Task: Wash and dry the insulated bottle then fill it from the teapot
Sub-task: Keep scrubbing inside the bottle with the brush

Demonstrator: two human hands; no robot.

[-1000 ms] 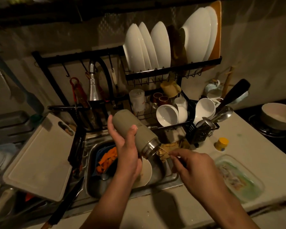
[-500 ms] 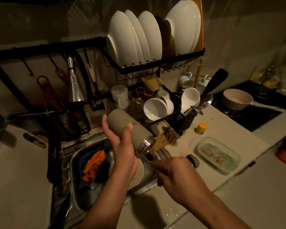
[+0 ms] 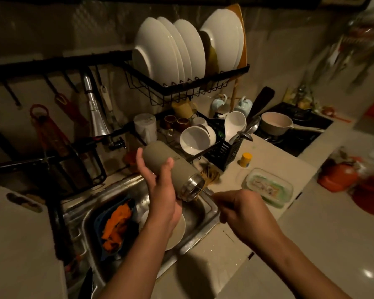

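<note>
My left hand (image 3: 160, 190) grips the grey insulated bottle (image 3: 160, 156) round its middle and holds it tilted over the sink (image 3: 205, 214), steel mouth pointing down to the right. My right hand (image 3: 244, 214) is curled round a thin stick-like handle (image 3: 205, 192) whose tip reaches into the bottle's mouth. What sits on the tip is hidden inside the bottle. No teapot is plain to see in the dim light.
A white plate (image 3: 177, 231) and a blue basin with orange cloth (image 3: 115, 225) lie in the sink. Behind stand the tap (image 3: 95, 117), a dish rack with plates (image 3: 181, 55) and bowls (image 3: 194, 139). A lidded container (image 3: 268, 186) and small yellow-capped jar (image 3: 245, 159) sit on the counter; a pot (image 3: 275, 123) is on the stove.
The view has swung to the right, bringing the stove and counter end into sight. My right hand has drawn back slightly from the bottle's mouth; the left hand keeps its hold.
</note>
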